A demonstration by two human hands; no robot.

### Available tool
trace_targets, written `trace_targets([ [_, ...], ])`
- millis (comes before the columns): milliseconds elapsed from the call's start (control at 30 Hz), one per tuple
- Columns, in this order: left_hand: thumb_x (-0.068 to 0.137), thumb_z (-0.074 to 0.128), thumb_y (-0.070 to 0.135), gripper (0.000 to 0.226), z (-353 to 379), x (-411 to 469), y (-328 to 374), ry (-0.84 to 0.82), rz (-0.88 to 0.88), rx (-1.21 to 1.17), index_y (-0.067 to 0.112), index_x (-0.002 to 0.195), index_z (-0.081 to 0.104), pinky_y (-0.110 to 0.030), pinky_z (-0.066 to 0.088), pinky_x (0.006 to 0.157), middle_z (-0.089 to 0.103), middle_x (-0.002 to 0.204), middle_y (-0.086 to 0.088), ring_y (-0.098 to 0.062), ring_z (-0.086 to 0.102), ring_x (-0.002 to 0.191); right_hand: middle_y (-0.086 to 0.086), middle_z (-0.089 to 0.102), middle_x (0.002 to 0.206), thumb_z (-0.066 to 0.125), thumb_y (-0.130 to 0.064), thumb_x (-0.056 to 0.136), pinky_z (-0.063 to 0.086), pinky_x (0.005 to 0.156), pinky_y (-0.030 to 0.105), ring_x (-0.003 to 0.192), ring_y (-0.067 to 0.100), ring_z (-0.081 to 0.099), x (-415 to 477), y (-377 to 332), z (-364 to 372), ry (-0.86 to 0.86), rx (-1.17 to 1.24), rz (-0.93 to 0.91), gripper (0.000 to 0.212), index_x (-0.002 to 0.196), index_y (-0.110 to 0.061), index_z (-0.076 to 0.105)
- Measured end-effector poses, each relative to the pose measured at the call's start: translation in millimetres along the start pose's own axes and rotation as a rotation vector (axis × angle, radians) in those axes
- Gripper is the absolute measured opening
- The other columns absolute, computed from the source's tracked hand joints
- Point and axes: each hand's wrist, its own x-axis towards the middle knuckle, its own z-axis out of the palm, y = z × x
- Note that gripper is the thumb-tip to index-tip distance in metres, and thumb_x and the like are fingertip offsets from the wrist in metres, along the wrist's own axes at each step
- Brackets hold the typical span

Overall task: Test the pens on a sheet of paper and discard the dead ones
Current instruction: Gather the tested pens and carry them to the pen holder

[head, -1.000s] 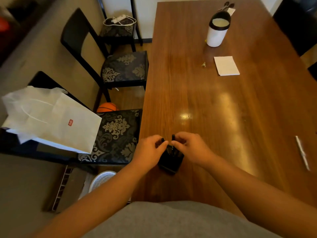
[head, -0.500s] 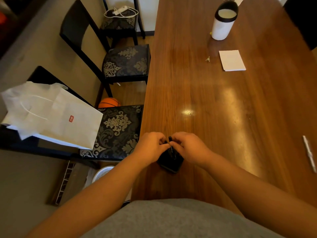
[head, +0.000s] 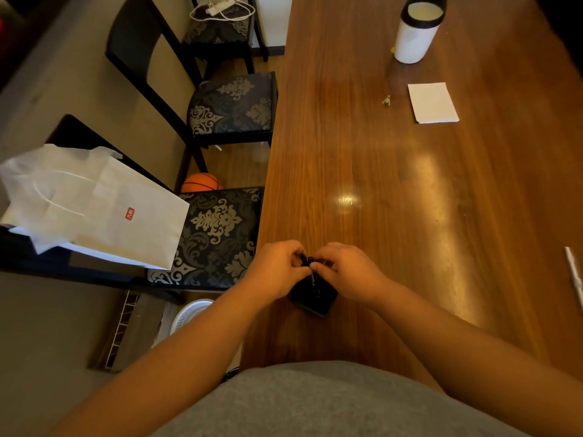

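Looking down along a long wooden tabletop. At its near edge, left hand and right hand side by side, almost touching. Fingers of both curled in tight, pinching a thin dark pen between them. Fingertips mostly hidden behind the knuckles, exact grip impossible to tell. Directly under the pen, flat on the tabletop, a black case, its far end covered by both hands. Pen touching case or just above it: cannot tell.

Far across the tabletop and off to the right, well apart from the hands, a white sheet lying flat. Just left of the sheet, a tiny pale object, too small to identify. Beyond the sheet, upright, a white tub with a black rim. Between hands and sheet, only polished wood with bright glare. At the right edge of view, a white pen lying on the tabletop, well apart from the hands.

Left of the tabletop, two dark chairs with patterned seats, one near, one farther. On the near chair, a white paper bag lying on its side. Behind that chair, on the floor, an orange ball. At the bottom, a grey shirt and two bare forearms
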Motion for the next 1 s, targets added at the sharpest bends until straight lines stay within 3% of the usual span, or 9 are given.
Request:
trace_targets([
  [200, 0.079, 0.078, 0.030, 0.032, -3, -8, -9, -0.007, 0.001, -0.080, 0.025, 0.107, 0.063, -0.031, 0.056, 0.069, 0.063, 0.083, 0.008, -0.008, 0.062, 0.077, -0.006, 0.064, 0.098, 0.054, -0.035, 0.097, 0.052, 0.076, 0.033, 0.089, 0.011, 0.059, -5, 1, 4, 0.031, 0.048, 0.057, 0.023, 0.108, -0.020, 0.069],
  [333, 0.082, 0.074, 0.038, 0.028, -5, -22, -26, -0.003, -0.008, -0.161, 0.026, 0.105, 0.064, -0.030, 0.055, 0.070, 0.064, 0.085, 0.008, -0.007, 0.062, 0.078, -0.012, 0.064, 0.097, 0.052, -0.040, 0.097, 0.052, 0.073, 0.028, 0.087, 0.004, 0.059, -17, 3, 4, 0.132, 0.115, 0.143, 0.023, 0.106, -0.026, 0.067],
  [500, 0.092, 0.061, 0.042, 0.020, -4, -52, -73, -0.032, -0.074, -0.214, 0.026, 0.102, 0.066, -0.028, 0.054, 0.075, 0.065, 0.092, 0.008, -0.007, 0.062, 0.086, -0.015, 0.065, 0.080, 0.051, -0.044, 0.096, 0.043, 0.060, 0.021, 0.076, -0.003, 0.059, -68, 18, 10, 0.461, 0.351, 0.434, 0.016, 0.090, -0.036, 0.064],
  [600, 0.094, 0.059, 0.039, 0.014, 5, -75, -117, -0.083, -0.129, -0.159, 0.028, 0.099, 0.064, -0.027, 0.052, 0.075, 0.066, 0.090, 0.007, -0.006, 0.062, 0.084, -0.010, 0.065, 0.073, 0.052, -0.044, 0.096, 0.040, 0.055, 0.024, 0.070, 0.004, 0.062, -114, 24, 31, 0.597, 0.394, 0.636, 0.021, 0.084, -0.032, 0.065],
  [733, 0.095, 0.057, 0.034, 0.010, 16, -110, -185, -0.235, -0.170, -0.002, 0.027, 0.091, 0.063, -0.025, 0.048, 0.068, 0.066, 0.084, 0.006, -0.007, 0.061, 0.076, 0.000, 0.068, 0.076, 0.053, -0.038, 0.098, 0.045, 0.059, 0.031, 0.073, 0.021, 0.066, -175, 7, 91, 0.619, 0.544, 0.869, 0.025, 0.084, -0.022, 0.067],
  [900, 0.094, 0.057, 0.027, 0.019, 35, -145, -251, -0.502, -0.200, 0.132, 0.023, 0.076, 0.064, -0.033, 0.052, 0.071, 0.068, 0.077, -0.002, -0.015, 0.063, 0.071, 0.010, 0.070, 0.084, 0.054, -0.027, 0.099, 0.049, 0.062, 0.034, 0.072, 0.022, 0.064, -231, -45, 191, 0.540, 0.720, 1.076, 0.021, 0.087, -0.016, 0.067],
  [1000, 0.091, 0.060, 0.026, 0.017, 51, -159, -266, -0.609, -0.196, 0.209, 0.020, 0.076, 0.065, -0.036, 0.054, 0.074, 0.069, 0.078, -0.004, -0.019, 0.066, 0.075, 0.004, 0.072, 0.081, 0.056, -0.029, 0.098, 0.051, 0.060, 0.032, 0.071, 0.019, 0.068, -267, -71, 242, 0.472, 0.748, 1.179, 0.019, 0.088, -0.018, 0.068],
])
